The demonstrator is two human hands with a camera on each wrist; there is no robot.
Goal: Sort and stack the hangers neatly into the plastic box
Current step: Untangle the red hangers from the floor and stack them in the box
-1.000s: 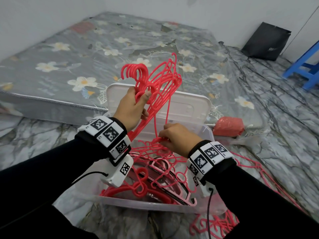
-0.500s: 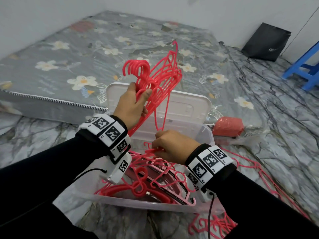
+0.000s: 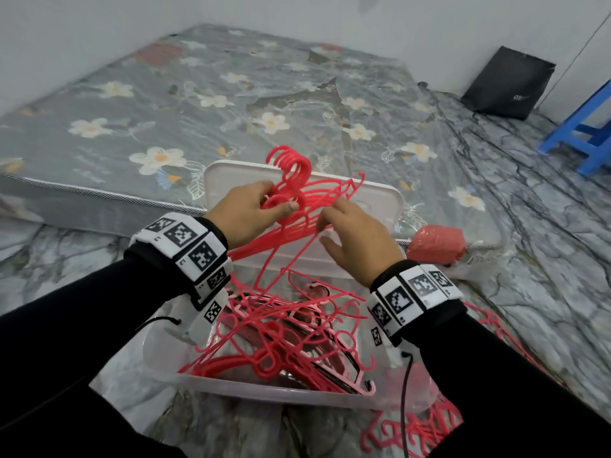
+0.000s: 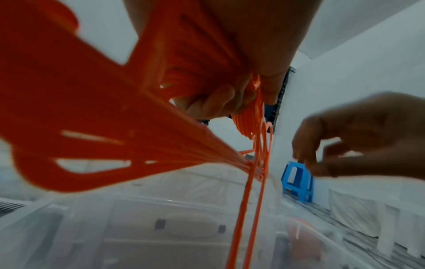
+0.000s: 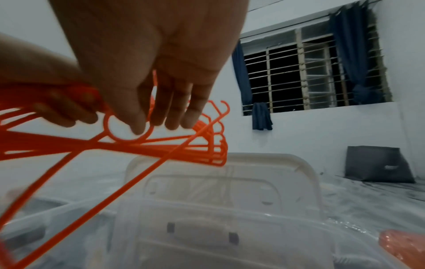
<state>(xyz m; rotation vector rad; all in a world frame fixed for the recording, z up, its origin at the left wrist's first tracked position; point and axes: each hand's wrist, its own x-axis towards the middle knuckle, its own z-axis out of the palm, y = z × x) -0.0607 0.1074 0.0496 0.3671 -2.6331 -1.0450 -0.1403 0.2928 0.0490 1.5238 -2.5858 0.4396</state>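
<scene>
— Head view: what does the left hand (image 3: 246, 216) grip?
— A fanned bunch of thin red plastic hangers (image 3: 309, 206), pinched at the hooks above the clear plastic box (image 3: 264, 390).
— And the right wrist view?
— It shows the right hand (image 5: 147, 60) from below: fingers straight, touching the bunch, gripping nothing.

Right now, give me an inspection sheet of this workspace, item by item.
Surface: grey marbled floor.
Job's things: clear plastic box holding tangled red plastic hangers; its white lid stands behind; a bunch of red hangers is held above.
Clutter: loose red hangers on the floor; red bag.
Grippers: left hand grips the bunch near the hooks; right hand touches it with straight fingers.
Cables: black wrist cable.
Surroundings: flowered grey mattress, black bag, blue stool, barred window.
</scene>
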